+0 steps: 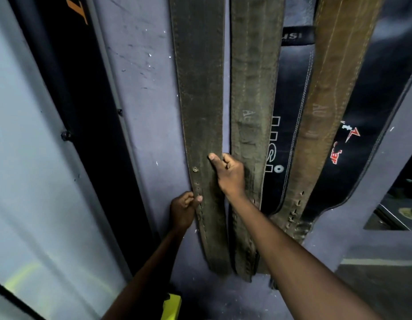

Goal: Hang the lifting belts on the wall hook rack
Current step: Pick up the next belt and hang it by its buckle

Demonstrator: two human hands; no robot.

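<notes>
Several lifting belts hang straight down against a blue-grey wall [142, 100]. The leftmost is a dark worn leather belt [200, 88] with punched holes near its lower end. My left hand [183, 211] pinches its left edge by the holes. My right hand [230, 174] grips its right edge higher up, thumb on the front. Beside it hang a second dark leather belt [253, 88], a black belt with white lettering [290, 100], a brown leather belt [332, 88] and another black belt with red marks [371, 112]. The hook rack is out of view above.
A frosted glass panel [39, 169] in a dark frame [85, 112] stands at the left. A yellow object [171, 307] sits low by the wall. At the right, an opening [398, 209] shows a dim floor beyond.
</notes>
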